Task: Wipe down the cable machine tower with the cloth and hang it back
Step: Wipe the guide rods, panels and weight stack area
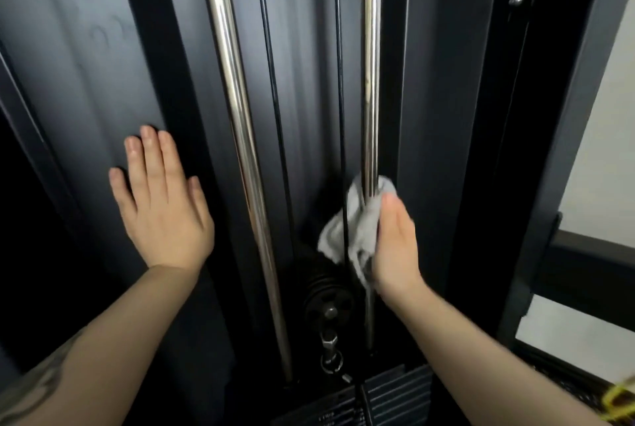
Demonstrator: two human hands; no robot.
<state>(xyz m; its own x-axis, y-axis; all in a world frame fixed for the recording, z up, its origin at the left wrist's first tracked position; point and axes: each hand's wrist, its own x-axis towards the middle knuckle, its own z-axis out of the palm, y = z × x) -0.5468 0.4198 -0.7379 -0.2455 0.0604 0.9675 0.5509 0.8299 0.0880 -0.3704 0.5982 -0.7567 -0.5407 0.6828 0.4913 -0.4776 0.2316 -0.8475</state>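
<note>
A: Where is the cloth?

B: The cloth (pixel 357 230) is wrapped round the right chrome rod (pixel 371 82) of the tower (pixel 429 99). The right hand (pixel 395 247) holds it there; its fingers are hidden behind the rod.

A: And the other hand?

B: The left hand (pixel 161 206) rests flat on the dark panel (pixel 86 65), fingers straight.

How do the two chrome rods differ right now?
The right rod has the cloth wrapped around it, held by the right hand; the left rod is bare. The left hand lies flat on the dark panel, not on the left rod. The left rod looks slanted, the right rod upright. Both are shiny.
</note>
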